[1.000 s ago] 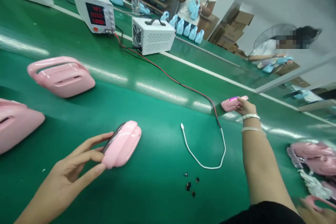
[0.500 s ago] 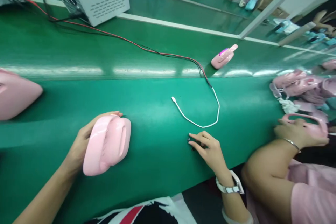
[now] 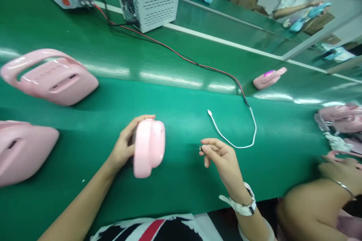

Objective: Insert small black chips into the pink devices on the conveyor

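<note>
Left hand [image 3: 123, 146] holds pink casing [image 3: 149, 148] from 9 o'clock; probably stiff, light, slippery: grip sides. At casing's 3 o'clock, right hand [image 3: 224, 160] pinches tiny dark piece [image 3: 201, 149], likely fragile.

just behind the grip of the right hand [image 3: 222, 158], a white strap [image 3: 240, 208] rings the wrist, with a dark buckle [image 3: 251, 209] and a loose, rounded end jutting to one side. farther back from that grip, a plain, pale band [image 3: 272, 230] circles the arm. behind the grip of the left hand [image 3: 124, 147], the forearm [image 3: 85, 196] is bare. nearer the body than both grips, the top [image 3: 177, 229] mixes jagged black and white with a slanting red stripe [image 3: 151, 230].
</note>
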A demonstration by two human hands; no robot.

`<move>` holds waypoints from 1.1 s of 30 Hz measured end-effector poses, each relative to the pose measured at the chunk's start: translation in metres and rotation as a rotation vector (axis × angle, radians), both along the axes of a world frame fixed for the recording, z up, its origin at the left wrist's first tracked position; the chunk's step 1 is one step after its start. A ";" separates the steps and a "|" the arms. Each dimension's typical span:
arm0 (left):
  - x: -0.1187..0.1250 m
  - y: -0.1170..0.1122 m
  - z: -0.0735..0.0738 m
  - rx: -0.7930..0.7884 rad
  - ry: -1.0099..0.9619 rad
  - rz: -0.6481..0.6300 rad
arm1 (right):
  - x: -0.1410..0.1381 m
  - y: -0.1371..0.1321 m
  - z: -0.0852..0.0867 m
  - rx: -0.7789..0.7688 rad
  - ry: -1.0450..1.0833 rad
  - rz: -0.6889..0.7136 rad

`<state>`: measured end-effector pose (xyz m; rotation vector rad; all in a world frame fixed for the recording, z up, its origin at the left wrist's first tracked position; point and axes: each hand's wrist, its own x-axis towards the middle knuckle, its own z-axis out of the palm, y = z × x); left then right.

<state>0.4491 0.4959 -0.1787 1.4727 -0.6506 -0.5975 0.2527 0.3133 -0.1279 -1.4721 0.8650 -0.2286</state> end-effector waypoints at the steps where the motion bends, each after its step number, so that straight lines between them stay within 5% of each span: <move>1: 0.000 0.002 -0.001 -0.017 -0.055 -0.038 | 0.013 0.011 0.004 0.034 -0.044 0.045; 7: -0.004 0.002 0.004 -0.081 0.083 -0.062 | 0.057 0.054 0.007 -0.104 -0.252 0.238; 23: -0.010 -0.001 0.008 -0.099 0.113 -0.026 | 0.063 0.054 0.007 -0.238 -0.320 0.369; 33: -0.015 -0.001 0.007 -0.143 0.139 0.062 | 0.067 0.056 -0.027 0.261 -0.297 0.321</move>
